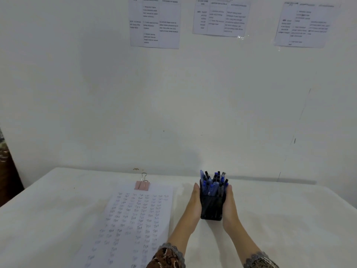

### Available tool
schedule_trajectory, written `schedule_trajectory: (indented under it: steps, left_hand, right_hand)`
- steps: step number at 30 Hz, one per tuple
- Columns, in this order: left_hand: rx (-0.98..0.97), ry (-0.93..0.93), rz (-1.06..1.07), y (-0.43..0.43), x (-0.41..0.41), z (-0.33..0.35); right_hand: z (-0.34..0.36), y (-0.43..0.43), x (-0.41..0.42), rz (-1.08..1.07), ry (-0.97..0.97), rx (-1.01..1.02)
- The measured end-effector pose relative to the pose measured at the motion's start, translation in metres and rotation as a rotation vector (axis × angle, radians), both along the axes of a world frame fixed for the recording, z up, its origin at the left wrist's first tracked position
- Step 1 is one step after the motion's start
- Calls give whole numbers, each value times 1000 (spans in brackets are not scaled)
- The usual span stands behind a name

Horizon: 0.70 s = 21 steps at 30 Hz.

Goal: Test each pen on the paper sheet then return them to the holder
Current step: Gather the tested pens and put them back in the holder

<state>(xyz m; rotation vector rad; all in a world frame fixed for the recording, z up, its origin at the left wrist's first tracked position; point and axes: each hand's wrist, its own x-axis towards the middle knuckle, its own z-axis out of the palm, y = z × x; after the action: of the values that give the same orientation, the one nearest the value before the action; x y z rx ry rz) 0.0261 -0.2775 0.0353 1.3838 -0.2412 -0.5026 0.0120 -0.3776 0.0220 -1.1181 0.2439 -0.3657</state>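
**Holder Flanked by Both Hands**

The black mesh holder [212,207] stands upright on the white tabletop [289,219], at 3 o'clock from the paper sheet [135,219] and apart from it. Blue and black pens [213,182] fill it. The left hand [196,203] lies against its 9 o'clock wall, the right hand [229,205] against its 3 o'clock wall. Grip: fingers of both hands extended straight, palms pressing the walls. A pink binder clip [142,185] clamps the sheet's 12 o'clock edge. Handwritten test marks cover the sheet.
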Motion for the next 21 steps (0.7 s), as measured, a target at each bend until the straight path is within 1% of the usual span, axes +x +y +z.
schedule_trajectory:
  steps: [3,6,9,12,15,17,21]
  left_hand:
    - [7,-15,-31,-4,6,-14]
    - [26,-9,8,-2,9,-13]
    - [43,-40,54,2,14,-14]
    - [11,-66,87,4,21,-16]
    - [-3,-84,89,5,24,-21]
    - [-24,-68,103,4,23,-23]
    - [-16,-51,112,3,24,-27]
  right_hand:
    - [-3,8,3,-48,27,-13]
    - [-2,11,7,-10,49,-33]
    - [-1,17,11,27,48,-72]
    - [-1,20,16,55,40,-96]
    - [-3,22,18,76,27,-78]
    - [-6,21,18,81,21,-82]
    - [-6,21,19,32,45,-129]
